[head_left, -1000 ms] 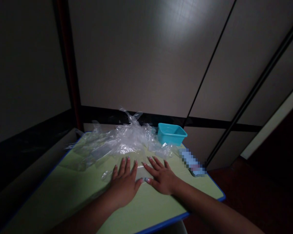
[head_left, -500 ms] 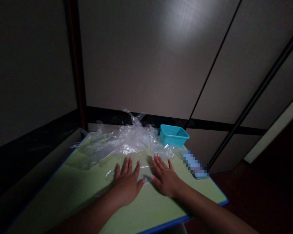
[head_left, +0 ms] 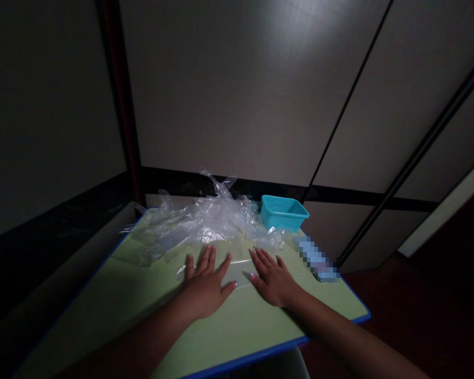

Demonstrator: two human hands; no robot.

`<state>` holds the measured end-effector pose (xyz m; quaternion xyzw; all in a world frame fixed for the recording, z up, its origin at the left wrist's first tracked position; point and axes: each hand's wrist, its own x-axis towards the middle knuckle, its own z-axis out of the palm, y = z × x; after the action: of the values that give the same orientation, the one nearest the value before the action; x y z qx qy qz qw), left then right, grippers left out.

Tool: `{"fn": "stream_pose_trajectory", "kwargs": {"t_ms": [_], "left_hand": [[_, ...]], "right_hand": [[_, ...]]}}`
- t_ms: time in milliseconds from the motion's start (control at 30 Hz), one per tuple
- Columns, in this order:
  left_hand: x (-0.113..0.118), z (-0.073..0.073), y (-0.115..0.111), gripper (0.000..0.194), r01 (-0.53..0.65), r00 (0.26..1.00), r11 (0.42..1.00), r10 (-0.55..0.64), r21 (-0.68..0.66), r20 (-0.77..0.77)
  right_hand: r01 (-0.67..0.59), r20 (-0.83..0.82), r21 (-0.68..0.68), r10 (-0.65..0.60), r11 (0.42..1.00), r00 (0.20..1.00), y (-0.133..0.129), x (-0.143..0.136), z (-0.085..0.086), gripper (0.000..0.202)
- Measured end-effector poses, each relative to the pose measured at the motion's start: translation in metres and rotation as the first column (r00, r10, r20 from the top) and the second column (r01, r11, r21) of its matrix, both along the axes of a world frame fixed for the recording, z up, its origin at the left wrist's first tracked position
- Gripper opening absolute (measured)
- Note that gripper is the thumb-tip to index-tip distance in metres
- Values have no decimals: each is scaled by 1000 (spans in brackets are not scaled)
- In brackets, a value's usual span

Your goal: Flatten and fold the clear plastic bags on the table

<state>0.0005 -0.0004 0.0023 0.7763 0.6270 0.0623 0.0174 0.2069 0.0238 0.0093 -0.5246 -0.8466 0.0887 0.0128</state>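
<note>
A flat clear plastic bag (head_left: 237,272) lies on the light green table (head_left: 217,345). My left hand (head_left: 206,284) rests palm down on its left part, fingers spread. On its right part lies my right hand (head_left: 274,279), also flat, its thumb apart from the fingers. Neither hand grips anything. Just beyond my fingertips is a crumpled heap of clear plastic bags (head_left: 217,216), spreading to the left. Parts of the flat bag are hidden under my hands.
A turquoise plastic basket (head_left: 284,215) stands at the back right of the table. A blurred-out light blue flat object (head_left: 318,260) lies near the right edge. A wooden panel wall (head_left: 229,105) rises behind the table, which has a blue rim (head_left: 256,353).
My hands have moved slightly apart, showing more of the flat plastic bag between them. The view has shifted a little; the heap and basket stay in place.
</note>
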Motion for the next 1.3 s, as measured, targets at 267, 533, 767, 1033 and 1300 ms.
{"fn": "stream_pose_trajectory", "kwargs": {"t_ms": [267, 533, 767, 1033, 1300], "left_hand": [[-3, 0, 1, 66, 13, 1000, 1000, -13, -1, 25], [-8, 1, 3, 60, 44, 999, 999, -44, 28, 18], [-10, 0, 2, 62, 69, 997, 992, -71, 105, 11], [-10, 21, 6, 56, -9, 998, 910, -19, 415, 63], [-33, 38, 20, 51, -207, 978, 849, 173, 485, 114]], "right_hand": [[85, -5, 0, -85, 996, 996, -5, -8, 12, 67], [-22, -21, 61, 23, 998, 1000, 4, -36, 12, 69], [-5, -20, 12, 5, 1000, 1000, 8, -29, 0, 71], [10, 12, 89, -11, 996, 1000, 11, -25, 7, 72], [-171, -15, 130, 174, 977, 985, 15, -57, 14, 65]]}}
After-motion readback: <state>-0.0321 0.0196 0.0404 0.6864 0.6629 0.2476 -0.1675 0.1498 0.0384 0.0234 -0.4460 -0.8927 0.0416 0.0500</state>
